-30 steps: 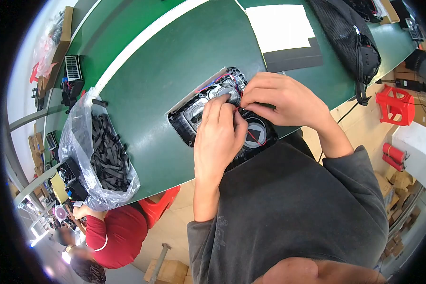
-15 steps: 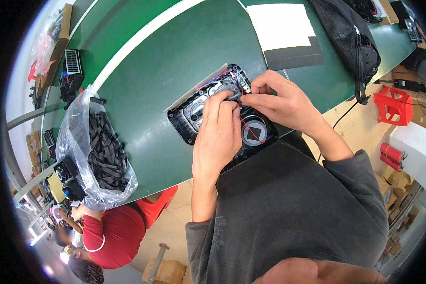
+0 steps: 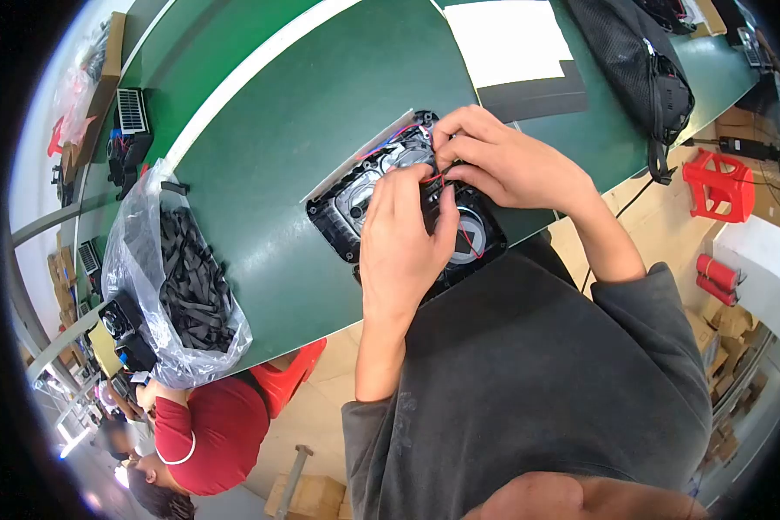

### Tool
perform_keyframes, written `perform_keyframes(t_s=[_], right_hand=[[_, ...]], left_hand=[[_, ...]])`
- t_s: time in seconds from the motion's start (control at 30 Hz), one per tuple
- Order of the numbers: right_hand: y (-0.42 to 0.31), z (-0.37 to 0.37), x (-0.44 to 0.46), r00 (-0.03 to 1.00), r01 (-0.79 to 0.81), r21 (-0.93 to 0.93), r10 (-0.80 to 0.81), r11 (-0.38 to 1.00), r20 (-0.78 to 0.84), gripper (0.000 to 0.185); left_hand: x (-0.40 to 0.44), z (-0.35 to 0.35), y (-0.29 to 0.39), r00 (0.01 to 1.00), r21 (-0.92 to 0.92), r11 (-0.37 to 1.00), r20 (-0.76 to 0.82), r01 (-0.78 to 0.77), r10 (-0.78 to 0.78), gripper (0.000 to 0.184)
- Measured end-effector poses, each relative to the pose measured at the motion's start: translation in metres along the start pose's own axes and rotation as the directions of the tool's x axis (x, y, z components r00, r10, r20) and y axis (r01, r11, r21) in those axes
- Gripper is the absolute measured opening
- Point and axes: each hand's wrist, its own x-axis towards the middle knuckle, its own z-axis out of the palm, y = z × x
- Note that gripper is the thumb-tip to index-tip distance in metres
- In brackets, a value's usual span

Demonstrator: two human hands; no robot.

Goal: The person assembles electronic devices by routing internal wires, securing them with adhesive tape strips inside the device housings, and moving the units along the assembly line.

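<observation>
Fingers (image 3: 394, 192) of the left hand (image 3: 399, 251) are bent over the black housing (image 3: 331, 227), near the centre of the frame; whether they grip something, I cannot tell. On its right side, the right hand (image 3: 516, 169) has thumb and forefinger drawn together, pinching a red wire (image 3: 435, 178). The housing lies open on the green surface (image 3: 260, 182). Further out, a clear plastic bag (image 3: 137, 251) with black strips (image 3: 192, 290) is at the left, and a white sheet (image 3: 511, 43) at the upper right.
</observation>
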Motion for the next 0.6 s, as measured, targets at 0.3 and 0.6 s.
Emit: perform_keyframes(t_s=[0.3,0.6], right_hand=[[0.011,0.003,-0.004,0.99,0.053,0.14,-0.034,0.989,-0.136,0.015],[0.001,-0.004,-0.005,0.999,-0.001,0.067,0.005,0.998,-0.048,0.017]], left_hand=[[0.002,0.001,-0.004,0.999,-0.05,0.998,-0.014,-0.037,0.037,0.03],[0.004,0.0,-0.001,0.996,0.07,0.996,-0.054,-0.062,0.066,0.021]])
